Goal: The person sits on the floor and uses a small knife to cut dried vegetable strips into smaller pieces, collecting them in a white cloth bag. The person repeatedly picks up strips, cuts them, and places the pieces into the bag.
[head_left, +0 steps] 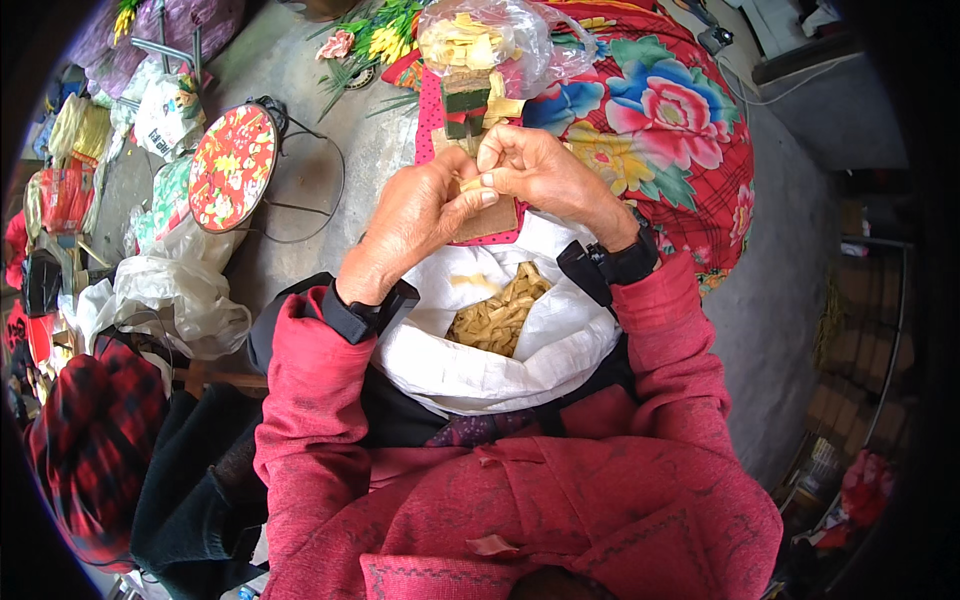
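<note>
My left hand [426,208] and my right hand [535,178] meet with closed fingers on a small yellow piece [469,186], partly hidden by them. Beneath is a brown board [484,225] on a pink dotted cloth [429,130], with green-sided blocks [464,104] at its upper part. A clear bag [462,38] of pale yellow pieces lies beyond. In my lap, an open white sack [440,377] holds folded tan pieces [499,314].
A red floral quilt [665,120] lies at the right. At the left are a round floral-topped stool [232,167], plastic bags [175,300] and checked cloth [90,450]. Artificial flowers [385,40] lie at the back. Metal rails [892,320] stand far right.
</note>
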{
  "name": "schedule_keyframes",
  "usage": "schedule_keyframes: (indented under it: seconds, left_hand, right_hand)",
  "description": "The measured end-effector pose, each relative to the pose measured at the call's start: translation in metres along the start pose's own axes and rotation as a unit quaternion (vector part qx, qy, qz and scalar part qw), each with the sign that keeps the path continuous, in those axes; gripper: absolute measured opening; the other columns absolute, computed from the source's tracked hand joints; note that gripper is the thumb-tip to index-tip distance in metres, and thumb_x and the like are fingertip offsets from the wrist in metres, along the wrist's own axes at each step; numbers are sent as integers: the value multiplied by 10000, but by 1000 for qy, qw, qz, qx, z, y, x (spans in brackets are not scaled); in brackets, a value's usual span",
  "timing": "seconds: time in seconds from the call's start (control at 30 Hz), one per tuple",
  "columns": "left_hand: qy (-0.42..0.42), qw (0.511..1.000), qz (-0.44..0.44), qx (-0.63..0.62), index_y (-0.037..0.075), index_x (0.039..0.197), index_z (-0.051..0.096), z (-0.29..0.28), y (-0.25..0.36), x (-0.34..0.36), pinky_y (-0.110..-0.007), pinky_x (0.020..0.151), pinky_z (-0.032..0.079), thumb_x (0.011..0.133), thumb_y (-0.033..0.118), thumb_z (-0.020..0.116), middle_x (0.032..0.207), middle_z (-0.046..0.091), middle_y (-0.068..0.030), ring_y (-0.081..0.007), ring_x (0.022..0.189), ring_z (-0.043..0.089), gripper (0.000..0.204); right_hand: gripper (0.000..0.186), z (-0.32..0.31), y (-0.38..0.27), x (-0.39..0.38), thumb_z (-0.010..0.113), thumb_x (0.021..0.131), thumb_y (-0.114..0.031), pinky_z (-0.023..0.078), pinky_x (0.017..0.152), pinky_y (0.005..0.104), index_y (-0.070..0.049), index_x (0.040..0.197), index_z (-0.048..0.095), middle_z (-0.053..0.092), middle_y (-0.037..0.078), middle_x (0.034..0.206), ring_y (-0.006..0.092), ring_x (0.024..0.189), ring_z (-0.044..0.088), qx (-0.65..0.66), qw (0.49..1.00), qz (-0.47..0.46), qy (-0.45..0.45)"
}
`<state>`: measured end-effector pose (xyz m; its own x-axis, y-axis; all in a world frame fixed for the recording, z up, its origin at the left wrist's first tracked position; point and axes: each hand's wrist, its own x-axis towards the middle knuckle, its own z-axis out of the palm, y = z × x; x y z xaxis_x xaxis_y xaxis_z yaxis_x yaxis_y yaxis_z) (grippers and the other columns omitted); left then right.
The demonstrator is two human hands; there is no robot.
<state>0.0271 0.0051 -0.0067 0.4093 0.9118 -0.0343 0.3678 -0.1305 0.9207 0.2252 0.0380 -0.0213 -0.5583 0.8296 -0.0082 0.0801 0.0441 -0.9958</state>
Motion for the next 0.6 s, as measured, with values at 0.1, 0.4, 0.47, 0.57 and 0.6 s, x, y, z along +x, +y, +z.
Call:
schedule_keyframes:
  seconds: [0.1, 0.4, 0.47, 0.57, 0.6]
  left_hand:
    - [51, 998, 44, 15, 43, 841, 603, -1, -1, 4, -339, 539, 460, 906, 207, 626, 617, 573, -111, -231, 555, 599, 177]
    - [202, 971, 85, 96, 44, 845, 608, -30, 7, 10, -342, 522, 444, 901, 149, 628, 623, 556, -133, -289, 539, 541, 121]
    - [139, 972, 141, 127, 48, 858, 582, -17, 11, 7, -404, 575, 450, 881, 122, 628, 694, 546, -151, -335, 639, 564, 91]
    - [113, 972, 178, 106, 47, 848, 554, -7, 15, 5, -419, 604, 440, 845, 78, 636, 727, 535, -153, -355, 695, 554, 88]
    - [137, 970, 174, 104, 18, 856, 550, -8, 15, 5, -354, 604, 444, 850, 36, 636, 724, 529, -126, -280, 670, 542, 89]
  right_hand:
    - [187, -1, -11, 2, 627, 905, -203, 417, 627, 232, -36, 851, 562, 517, -53, 753, 46, 724, 480, -3, 1000, -14, -11]
    - [285, -46, -56, -9, 563, 966, -296, 371, 546, 178, -22, 925, 632, 583, -16, 738, 44, 610, 470, 120, 992, -2, -49]
    - [296, -34, -51, -7, 553, 972, -285, 395, 574, 170, -10, 1049, 631, 645, 32, 854, 45, 620, 479, 185, 982, -37, 21]
    - [351, -11, -40, -3, 556, 961, -201, 471, 688, 204, -27, 1266, 563, 679, 39, 1069, 75, 687, 531, 19, 996, -80, 40]
    - [350, -6, -37, -1, 564, 949, -188, 481, 695, 235, -25, 1259, 561, 680, 43, 1057, 101, 715, 556, -83, 992, -92, 34]
